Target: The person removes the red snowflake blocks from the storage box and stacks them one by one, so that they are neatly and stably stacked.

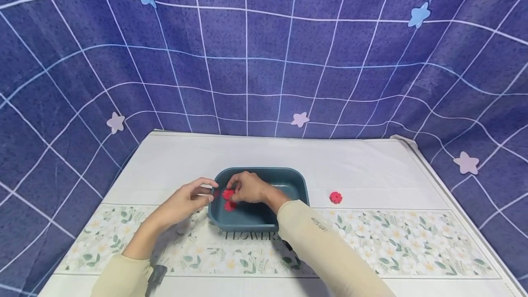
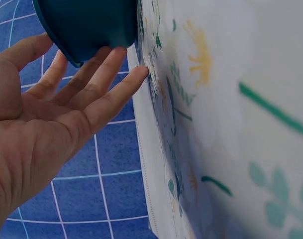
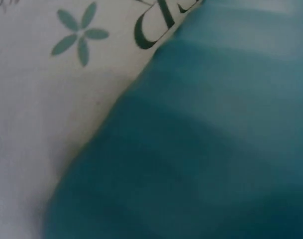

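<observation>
A dark teal rectangular basin sits on the table. My right hand reaches inside near its left end, thumb and fingers pinching a red flower-shaped piece. Just below that piece, a second red flower lies in the basin. A dim red patch shows by the left wall, too small to tell. My left hand is at the basin's left end, fingers spread and loosely bent; in the left wrist view its fingertips meet the outer wall. Only blurred basin wall and cloth fill the right wrist view.
Another red flower lies on the tablecloth to the right of the basin. White cloth with a floral band covers the table. A blue gridded curtain with star shapes hangs behind and at both sides.
</observation>
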A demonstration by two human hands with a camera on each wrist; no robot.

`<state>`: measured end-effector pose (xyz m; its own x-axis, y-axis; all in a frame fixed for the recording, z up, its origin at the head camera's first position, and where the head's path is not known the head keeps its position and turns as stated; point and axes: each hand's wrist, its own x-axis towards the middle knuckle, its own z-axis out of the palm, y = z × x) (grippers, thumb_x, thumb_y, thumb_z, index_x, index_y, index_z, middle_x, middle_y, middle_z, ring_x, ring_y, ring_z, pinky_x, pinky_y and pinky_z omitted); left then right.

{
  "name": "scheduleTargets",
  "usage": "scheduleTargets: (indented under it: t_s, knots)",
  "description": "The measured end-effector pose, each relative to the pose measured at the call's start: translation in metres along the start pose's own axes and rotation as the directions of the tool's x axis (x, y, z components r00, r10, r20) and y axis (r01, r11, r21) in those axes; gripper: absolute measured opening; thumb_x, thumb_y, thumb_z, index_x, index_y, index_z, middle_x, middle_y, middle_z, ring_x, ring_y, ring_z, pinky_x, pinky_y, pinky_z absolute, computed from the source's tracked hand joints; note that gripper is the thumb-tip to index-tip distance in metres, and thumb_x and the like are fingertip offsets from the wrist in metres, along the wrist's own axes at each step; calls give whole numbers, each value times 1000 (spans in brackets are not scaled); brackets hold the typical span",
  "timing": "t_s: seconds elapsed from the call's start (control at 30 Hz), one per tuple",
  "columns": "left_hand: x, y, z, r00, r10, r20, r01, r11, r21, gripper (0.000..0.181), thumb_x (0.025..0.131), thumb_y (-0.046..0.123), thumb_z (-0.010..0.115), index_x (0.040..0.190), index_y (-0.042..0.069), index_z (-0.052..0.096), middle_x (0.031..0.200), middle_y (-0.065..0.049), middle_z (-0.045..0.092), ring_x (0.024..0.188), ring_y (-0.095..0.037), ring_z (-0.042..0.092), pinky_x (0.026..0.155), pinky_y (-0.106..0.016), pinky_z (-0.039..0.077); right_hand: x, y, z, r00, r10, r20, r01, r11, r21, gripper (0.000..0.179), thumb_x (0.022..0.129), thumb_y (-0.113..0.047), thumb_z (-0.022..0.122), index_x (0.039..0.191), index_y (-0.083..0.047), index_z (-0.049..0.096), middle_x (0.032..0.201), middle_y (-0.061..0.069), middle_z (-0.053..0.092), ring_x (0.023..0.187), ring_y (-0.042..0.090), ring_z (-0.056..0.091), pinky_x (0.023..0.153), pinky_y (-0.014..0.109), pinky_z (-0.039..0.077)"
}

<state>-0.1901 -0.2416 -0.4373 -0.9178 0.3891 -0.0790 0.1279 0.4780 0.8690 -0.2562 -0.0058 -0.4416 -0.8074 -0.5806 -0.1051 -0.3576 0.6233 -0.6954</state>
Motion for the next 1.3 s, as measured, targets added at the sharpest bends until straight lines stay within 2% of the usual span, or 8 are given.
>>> scheduleTargets:
  t_s: [0.43,0.63,0.73,1.07,1.3]
  knots:
    - [-3,0,-2,1000,18,-2,-18,1000,6,39,106,23,60,143,11,52,142,-25,61,129,-41,63,94,-48,58,5,-5,8,999,46,-25,-48,993,-103,31,82,-14,83,112,-13,74,72,-7,66,62,4,56,59,18,45]
    - [-4,-2,-3,1000,13,-19,-13,1000,11,41,105,26,62,142,11,53,139,-24,63,128,-39,64,93,-47,58,7,-7,11,999,29,-42,-35,990,-139,30,81,-14,84,110,-14,75,72,-7,67,62,4,56,58,18,45]
    - [-4,-2,-4,1000,27,-7,-27,1000,10,42,105,26,62,143,9,52,140,-26,63,128,-40,64,93,-48,58,8,-5,11,999,25,-44,-32,988,-152,30,82,-15,83,110,-15,74,68,-7,65,59,4,55,55,18,44]
    - [-3,0,-2,1000,7,3,-7,1000,-3,42,105,27,61,143,12,52,142,-27,60,129,-41,63,94,-49,58,9,-1,13,999,21,-50,-29,987,-160,26,82,-16,82,107,-14,73,64,-7,63,53,4,52,50,19,42]
    - [-1,1,-1,999,34,15,-34,999,-9,41,105,24,61,142,9,52,141,-27,61,129,-41,63,95,-51,57,6,-1,10,998,29,-59,-37,991,-130,27,83,-16,82,108,-12,72,67,-8,65,54,3,54,51,18,44]
